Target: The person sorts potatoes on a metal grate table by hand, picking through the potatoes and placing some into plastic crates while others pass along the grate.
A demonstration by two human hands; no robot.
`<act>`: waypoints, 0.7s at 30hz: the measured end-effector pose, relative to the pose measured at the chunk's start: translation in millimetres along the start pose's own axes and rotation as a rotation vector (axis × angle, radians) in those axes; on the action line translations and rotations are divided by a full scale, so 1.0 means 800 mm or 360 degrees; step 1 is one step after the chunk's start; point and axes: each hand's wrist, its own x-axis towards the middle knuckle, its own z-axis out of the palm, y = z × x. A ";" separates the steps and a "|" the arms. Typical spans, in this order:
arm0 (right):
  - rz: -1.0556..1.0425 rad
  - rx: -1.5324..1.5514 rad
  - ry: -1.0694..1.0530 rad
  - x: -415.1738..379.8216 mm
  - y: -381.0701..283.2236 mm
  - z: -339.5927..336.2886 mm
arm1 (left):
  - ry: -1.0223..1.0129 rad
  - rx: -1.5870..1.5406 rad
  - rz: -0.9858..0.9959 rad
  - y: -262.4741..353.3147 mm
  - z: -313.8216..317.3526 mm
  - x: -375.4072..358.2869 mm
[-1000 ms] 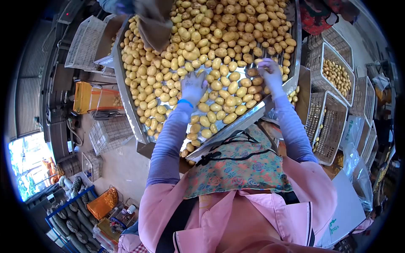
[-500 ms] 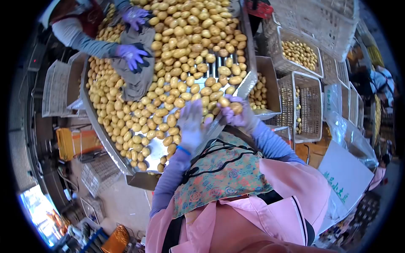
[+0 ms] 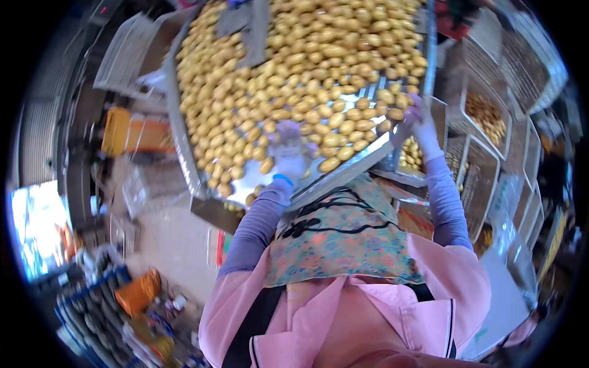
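Note:
Small yellow potatoes (image 3: 307, 73) cover a metal sorting tray (image 3: 245, 181). My left hand (image 3: 289, 152), in a light purple glove with a blue band at the wrist, lies among the potatoes at the near side, thumb apart from the fingers. At the tray's right corner is my right hand (image 3: 422, 119), also gloved, above a box of potatoes (image 3: 410, 153). Its fingers are blurred, and whether a potato is in them does not show. Metal bars (image 3: 371, 92) show between the potatoes nearby.
A grey cloth (image 3: 254, 37) lies on the potatoes, and a bit of a co-worker's purple glove (image 3: 235, 3) shows at the top edge. Crates stand at the right, one with potatoes (image 3: 485, 116). A pale crate (image 3: 126, 55) is at the left.
My right hand has moved right, away from the near edge to the tray's corner; the potato it held is no longer clearly visible. My left hand remains over the potatoes. The view has shifted.

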 end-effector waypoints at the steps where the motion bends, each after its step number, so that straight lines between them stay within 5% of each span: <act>1: -0.0351 -0.0643 -0.0098 -0.018 -0.034 0.025 | 0.0295 -0.0077 0.0007 0.001 0.015 0.000; 2: -0.0737 -0.1212 -0.0251 -0.025 -0.057 0.072 | 0.0264 -0.0027 -0.0069 -0.025 0.007 -0.030; 4: -0.0635 -0.0997 -0.0599 -0.030 -0.054 0.117 | 0.0042 -0.0540 0.0702 -0.050 -0.016 -0.085; 6: -0.0627 -0.1778 -0.0861 -0.078 -0.125 0.201 | -0.0018 -0.0358 0.0260 -0.119 0.003 -0.136; 8: -0.0640 -0.1342 -0.0909 -0.074 -0.072 0.260 | 0.0050 0.0049 0.0099 -0.174 0.016 -0.155; 10: -0.0803 -0.1436 -0.1064 -0.087 -0.079 0.309 | 0.0234 -0.0118 -0.0031 -0.195 0.013 -0.153; 12: -0.1014 -0.1512 -0.1249 -0.097 -0.080 0.342 | 0.0453 -0.0305 -0.0637 -0.190 0.046 -0.122; 13: -0.1137 -0.1370 -0.1421 -0.102 -0.074 0.343 | 0.0422 -0.0274 -0.0649 -0.186 0.039 -0.119; 14: -0.1262 -0.1216 -0.1624 -0.109 -0.070 0.352 | 0.0411 -0.0352 -0.0148 -0.149 0.050 -0.115; 16: -0.1464 -0.1025 -0.1458 -0.089 -0.065 0.323 | -0.0160 -0.0373 0.0090 -0.112 -0.047 -0.106; 18: -0.1077 -0.0533 -0.1653 -0.031 -0.047 0.284 | -0.0021 -0.0359 0.0321 -0.141 -0.005 -0.118; 19: -0.0638 -0.0312 -0.1274 -0.016 -0.037 0.255 | 0.0130 -0.0266 0.0596 -0.169 0.005 -0.121; 20: -0.0186 -0.0126 -0.0907 0.002 -0.029 0.223 | 0.0268 -0.0183 0.0339 -0.198 -0.003 -0.108; 21: -0.0877 -0.0874 -0.0581 0.040 -0.058 0.195 | 0.0126 -0.0214 0.0267 -0.210 -0.010 -0.090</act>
